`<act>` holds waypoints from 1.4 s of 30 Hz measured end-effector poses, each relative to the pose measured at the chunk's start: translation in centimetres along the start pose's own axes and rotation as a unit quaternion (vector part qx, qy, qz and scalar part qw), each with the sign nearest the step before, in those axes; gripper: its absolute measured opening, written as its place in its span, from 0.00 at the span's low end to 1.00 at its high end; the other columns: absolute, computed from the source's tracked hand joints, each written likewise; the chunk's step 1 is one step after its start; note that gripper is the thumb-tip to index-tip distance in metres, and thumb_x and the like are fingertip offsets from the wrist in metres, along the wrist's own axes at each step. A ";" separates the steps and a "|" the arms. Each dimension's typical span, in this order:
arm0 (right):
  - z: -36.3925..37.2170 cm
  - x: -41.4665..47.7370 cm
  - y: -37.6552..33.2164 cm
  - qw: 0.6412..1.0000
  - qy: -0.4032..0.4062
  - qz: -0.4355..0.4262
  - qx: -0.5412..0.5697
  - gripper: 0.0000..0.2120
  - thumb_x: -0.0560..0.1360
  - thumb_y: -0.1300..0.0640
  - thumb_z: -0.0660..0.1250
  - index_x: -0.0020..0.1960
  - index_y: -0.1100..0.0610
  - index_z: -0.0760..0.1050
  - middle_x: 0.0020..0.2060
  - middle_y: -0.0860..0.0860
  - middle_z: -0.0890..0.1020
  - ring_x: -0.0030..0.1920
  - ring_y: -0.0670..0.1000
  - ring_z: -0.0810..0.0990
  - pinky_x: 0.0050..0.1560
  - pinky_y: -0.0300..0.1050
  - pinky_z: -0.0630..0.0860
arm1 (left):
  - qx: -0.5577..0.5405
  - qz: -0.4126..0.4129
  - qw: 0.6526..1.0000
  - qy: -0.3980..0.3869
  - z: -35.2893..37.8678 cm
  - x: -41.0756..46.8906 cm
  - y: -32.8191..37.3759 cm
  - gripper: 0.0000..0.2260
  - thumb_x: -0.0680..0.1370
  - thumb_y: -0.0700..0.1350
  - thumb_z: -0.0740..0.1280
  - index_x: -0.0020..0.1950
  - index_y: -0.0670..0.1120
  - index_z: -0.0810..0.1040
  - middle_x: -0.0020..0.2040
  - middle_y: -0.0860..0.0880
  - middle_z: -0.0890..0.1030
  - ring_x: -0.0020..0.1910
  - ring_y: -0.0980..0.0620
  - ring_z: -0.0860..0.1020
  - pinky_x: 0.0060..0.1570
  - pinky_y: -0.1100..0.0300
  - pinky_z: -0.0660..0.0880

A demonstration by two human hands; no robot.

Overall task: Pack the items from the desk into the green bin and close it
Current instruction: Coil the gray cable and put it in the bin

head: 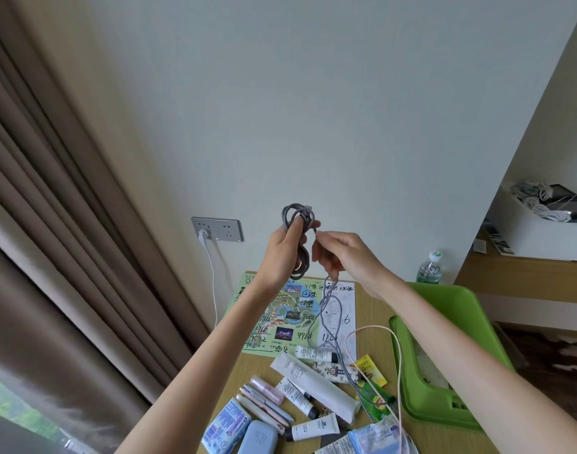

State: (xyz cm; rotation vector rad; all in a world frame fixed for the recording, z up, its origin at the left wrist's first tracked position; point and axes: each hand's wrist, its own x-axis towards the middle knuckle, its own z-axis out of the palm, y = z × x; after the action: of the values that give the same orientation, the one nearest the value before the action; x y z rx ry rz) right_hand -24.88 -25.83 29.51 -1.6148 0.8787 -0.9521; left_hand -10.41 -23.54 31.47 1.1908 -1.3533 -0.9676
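Note:
A grey braided cable (297,221) is partly coiled into loops that my left hand (282,253) grips, raised above the desk. My right hand (339,253) pinches the same cable just right of the coil; its loose length hangs down to the desk. The green bin (444,368) lies at the desk's right side, under my right forearm. Several items are spread on the wooden desk (372,309): white tubes (313,385), pens (264,404), blue tissue packs (226,424), a blue case (257,439), tea sachets (372,375) and a pink cable (397,355).
A printed map sheet (280,322) lies at the desk's far side. A wall socket (216,229) holds a white plug and cord. A water bottle (430,268) stands by the wall. Curtains hang at the left. A shelf at the right carries a white box with cables (542,204).

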 end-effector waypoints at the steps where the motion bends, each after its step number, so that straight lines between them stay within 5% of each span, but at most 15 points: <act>1: 0.2 0.0 -0.1 1.000 0.000 0.000 0.006 0.21 0.83 0.50 0.56 0.35 0.56 0.76 0.26 0.52 0.72 0.25 0.47 0.70 0.28 0.40 0.70 | -0.008 -0.002 1.000 -0.009 0.2 -0.1 0.0 0.18 0.85 0.49 0.52 0.55 0.46 0.81 0.32 0.55 0.69 0.31 0.58 0.67 0.31 0.70 0.65; 6: 0.5 0.0 -0.1 1.000 -0.003 0.011 0.000 0.22 0.82 0.48 0.57 0.32 0.56 0.72 0.25 0.52 0.73 0.25 0.50 0.71 0.30 0.43 0.71 | -0.023 -0.010 1.000 -0.013 0.6 -0.2 0.3 0.14 0.84 0.48 0.55 0.48 0.45 0.77 0.35 0.49 0.75 0.38 0.52 0.73 0.40 0.60 0.69; 11: 0.5 0.0 0.1 0.999 -0.021 0.021 -0.039 0.22 0.82 0.48 0.57 0.38 0.64 0.70 0.25 0.52 0.75 0.26 0.52 0.71 0.37 0.49 0.68 | -0.027 -0.014 1.000 0.009 0.8 -0.3 0.0 0.13 0.84 0.49 0.56 0.41 0.46 0.70 0.34 0.50 0.69 0.31 0.55 0.67 0.35 0.60 0.65; 18: -0.6 -0.1 -0.5 0.998 -0.020 0.037 -0.047 0.18 0.83 0.53 0.58 0.41 0.64 0.77 0.27 0.51 0.73 0.26 0.49 0.70 0.35 0.43 0.74 | -0.074 -0.060 0.992 0.084 -0.8 1.0 -0.3 0.13 0.82 0.50 0.57 0.39 0.48 0.68 0.32 0.54 0.67 0.31 0.55 0.65 0.32 0.63 0.64; 23: -1.0 0.1 0.0 0.996 -0.005 0.055 -0.073 0.23 0.82 0.50 0.60 0.34 0.62 0.77 0.22 0.49 0.70 0.24 0.47 0.67 0.38 0.47 0.72 | -0.284 -0.097 0.951 0.076 -1.6 1.3 -0.4 0.15 0.84 0.47 0.56 0.38 0.45 0.70 0.32 0.51 0.74 0.34 0.53 0.74 0.48 0.57 0.75; 26: -1.3 0.1 0.7 0.994 0.013 0.064 -0.085 0.24 0.80 0.48 0.61 0.31 0.61 0.76 0.20 0.49 0.68 0.23 0.47 0.66 0.37 0.46 0.71 | -0.349 -0.109 0.924 0.113 -2.4 1.7 -0.2 0.15 0.84 0.47 0.56 0.38 0.46 0.69 0.35 0.51 0.70 0.34 0.54 0.69 0.41 0.61 0.69; 34: -2.6 -0.1 0.3 0.990 0.059 0.039 -0.118 0.20 0.78 0.53 0.66 0.29 0.60 0.72 0.21 0.51 0.64 0.26 0.51 0.63 0.58 0.66 0.72 | -0.189 -0.110 0.962 0.163 -4.4 1.9 -1.0 0.14 0.83 0.48 0.57 0.37 0.48 0.69 0.34 0.52 0.69 0.28 0.56 0.64 0.28 0.64 0.62; 37: -3.2 -0.1 -0.6 0.991 0.055 0.028 -0.117 0.19 0.77 0.54 0.67 0.30 0.60 0.73 0.22 0.52 0.64 0.26 0.51 0.62 0.41 0.56 0.71 | -0.109 -0.108 0.978 0.139 -4.6 1.8 -1.6 0.14 0.82 0.49 0.57 0.37 0.48 0.68 0.34 0.51 0.68 0.28 0.55 0.63 0.31 0.61 0.61; 42: -4.0 -0.4 -1.7 0.993 0.027 0.026 -0.114 0.15 0.76 0.59 0.68 0.31 0.60 0.75 0.24 0.52 0.65 0.25 0.49 0.60 0.31 0.44 0.58 | 0.052 -0.067 0.992 0.097 -4.8 1.6 -2.4 0.12 0.82 0.49 0.56 0.42 0.44 0.68 0.32 0.50 0.65 0.27 0.55 0.60 0.28 0.63 0.60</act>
State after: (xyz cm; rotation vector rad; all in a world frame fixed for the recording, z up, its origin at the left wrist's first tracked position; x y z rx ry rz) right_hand -28.57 -26.68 31.74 -1.7553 1.0944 -0.8889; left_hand -5.27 -25.20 30.08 1.4321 -1.1926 -0.8592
